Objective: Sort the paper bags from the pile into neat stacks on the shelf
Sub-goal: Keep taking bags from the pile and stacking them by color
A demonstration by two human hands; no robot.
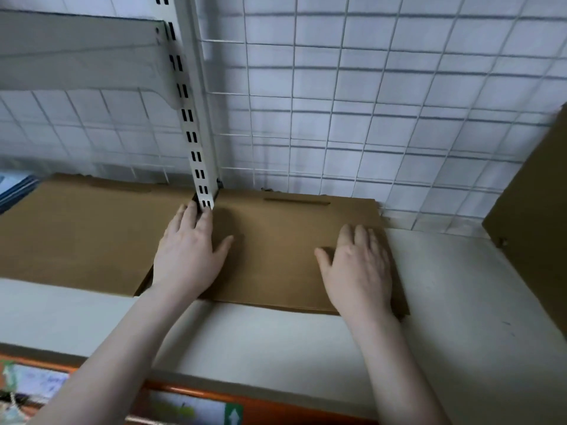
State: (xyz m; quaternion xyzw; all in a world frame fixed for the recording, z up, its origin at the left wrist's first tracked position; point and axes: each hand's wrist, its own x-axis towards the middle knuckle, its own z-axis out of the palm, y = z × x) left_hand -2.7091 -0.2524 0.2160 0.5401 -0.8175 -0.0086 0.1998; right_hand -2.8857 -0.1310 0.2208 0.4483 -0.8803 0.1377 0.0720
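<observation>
Left of the slotted post [201,167]: a flat brown bag stack [76,228] on the white shelf [276,342]. At the post's foot: left hand [191,250], fingers straight, flat on the plain brown paper bag [276,240]. Right of the post: this bag, smooth, with handle slit at its far edge; right hand [359,265] flat, fingers relaxed. Far right: another brown sheet [530,216], leaning.

We note a white wire grid [368,102] backing the bay — slotted upright post [193,118] left of centre, bracket [92,50] above.
</observation>
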